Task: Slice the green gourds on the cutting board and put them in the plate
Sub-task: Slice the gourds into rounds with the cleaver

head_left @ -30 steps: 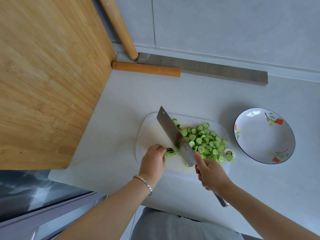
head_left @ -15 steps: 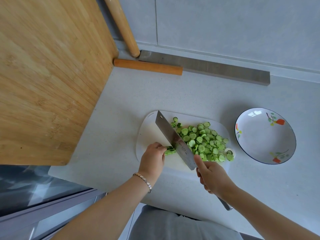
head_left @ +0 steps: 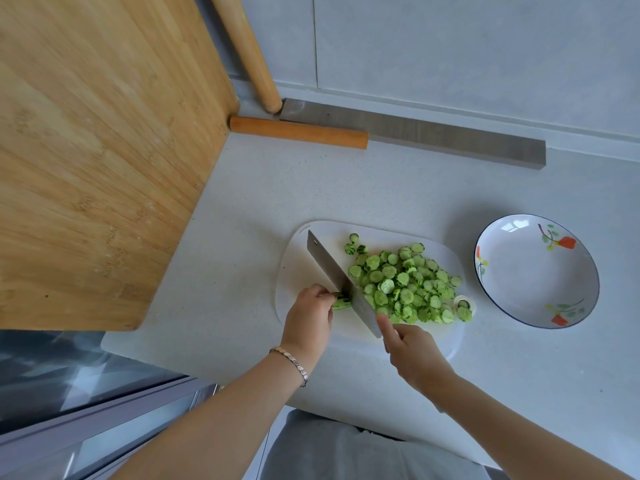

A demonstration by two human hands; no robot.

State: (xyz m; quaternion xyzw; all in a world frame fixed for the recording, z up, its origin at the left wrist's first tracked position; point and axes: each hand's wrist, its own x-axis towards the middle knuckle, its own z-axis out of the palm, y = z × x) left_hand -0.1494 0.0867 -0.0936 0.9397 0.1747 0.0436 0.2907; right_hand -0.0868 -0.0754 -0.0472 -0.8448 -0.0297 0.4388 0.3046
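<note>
Now, head view only. Gourd stub (head_left: 341, 303): short uncut piece on the near-left part of the cutting board (head_left: 298, 258), long axis approx left-right across the board. L hand (head_left: 310, 315) sits at the board's left edge, fingers (head_left: 323, 295) curled, tips together and pinching the stub's left end. R hand (head_left: 414, 355) is over the board's near edge, wrapped round the cleaver (head_left: 337, 282) handle (handle hidden under palm), index finger laid straight along the blade's flat. Blade runs diagonal over the board, far-left to near-right, edge down on the stub and crossing its axis.

Key relation: stub lies btw L fingertips and blade. Very little green shows there, and the blade is just beside the fingertips. Cannot tell if they touch.

Slices (head_left: 405, 287): heap on the board's right half, right of the blade, w/ a few strays toward the far edge. Plate (head_left: 554, 282): off the board's right edge, near but apart, no slices in it yet.

Judgement: slicing nearly done, transfer not begun. Next cut wants L tips to back off leftward along the stub axis, or let go, since little grip length is left. Risks: nicked L fingertips, stub rolling. R hand + cleaver are nearer the heap, so prob. best placed to scoop toward the plate.
</note>
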